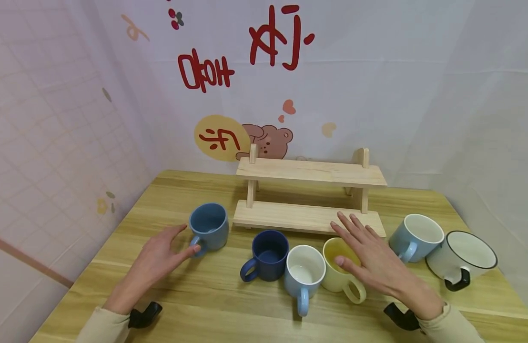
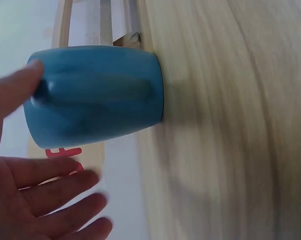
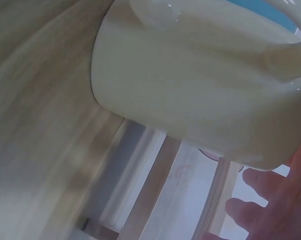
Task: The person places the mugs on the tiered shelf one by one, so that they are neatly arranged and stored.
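On the left of the table stands a steel-blue mug, upright, its handle turned toward my left hand. That hand is spread beside it, the thumb tip at the handle; in the left wrist view the other fingers stretch out loosely beside the mug. Over the pale yellow mug hovers my right hand, fingers straight and apart, hiding part of its rim. Touching side by side with the yellow mug are a light blue mug with a white inside and a navy mug.
Behind the mugs stands a two-tier wooden rack with bare shelves. At the right are another light blue mug and a white mug with a black rim, close together. A printed cloth hangs behind the table.
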Tool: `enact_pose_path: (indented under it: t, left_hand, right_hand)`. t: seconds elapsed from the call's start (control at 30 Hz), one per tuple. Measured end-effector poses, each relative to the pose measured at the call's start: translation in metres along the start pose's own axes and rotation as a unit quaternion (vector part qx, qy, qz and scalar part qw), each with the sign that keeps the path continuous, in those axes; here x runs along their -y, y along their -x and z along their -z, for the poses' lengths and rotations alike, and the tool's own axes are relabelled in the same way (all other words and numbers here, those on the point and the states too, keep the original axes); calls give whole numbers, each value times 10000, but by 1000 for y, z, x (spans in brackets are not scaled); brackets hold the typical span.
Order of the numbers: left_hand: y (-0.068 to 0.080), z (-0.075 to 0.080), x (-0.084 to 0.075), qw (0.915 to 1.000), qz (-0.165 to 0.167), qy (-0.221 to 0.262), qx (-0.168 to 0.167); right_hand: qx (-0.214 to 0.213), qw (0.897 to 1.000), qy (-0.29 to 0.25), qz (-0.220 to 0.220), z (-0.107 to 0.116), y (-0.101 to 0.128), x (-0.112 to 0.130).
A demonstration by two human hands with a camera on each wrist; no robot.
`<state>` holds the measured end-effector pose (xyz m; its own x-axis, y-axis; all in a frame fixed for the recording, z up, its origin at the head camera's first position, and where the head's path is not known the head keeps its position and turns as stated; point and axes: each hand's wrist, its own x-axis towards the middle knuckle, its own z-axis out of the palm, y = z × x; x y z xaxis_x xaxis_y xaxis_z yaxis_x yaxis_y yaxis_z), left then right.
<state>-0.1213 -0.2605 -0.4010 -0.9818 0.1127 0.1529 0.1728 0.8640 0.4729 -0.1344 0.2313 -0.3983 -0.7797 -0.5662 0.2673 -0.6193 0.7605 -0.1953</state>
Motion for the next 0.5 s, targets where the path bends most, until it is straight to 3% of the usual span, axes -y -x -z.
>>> enact_pose_path:
  t: [0.1,0.2,0.27,0.4,0.5]
  left_hand:
    - [2,0,2,9987,-31,510,6]
    - [1,-1,5,9898,7,1388,327]
    - [-1,-1,6,9741,176,2145,686]
    - [-4,-2,10,9331,443,3317,1313]
    - [-5,-3,10,9194,557,3647,1362]
  right_hand:
    - [49,10000,-34,79,0,0,1]
    - [97,9998,-78,147,-1,-1,3]
    - [92,9998,-85,184,-2,-2,3]
    - [72,9996,-120,227,-3,-3,3]
    - [99,9996,-178,218,-4,-3,2]
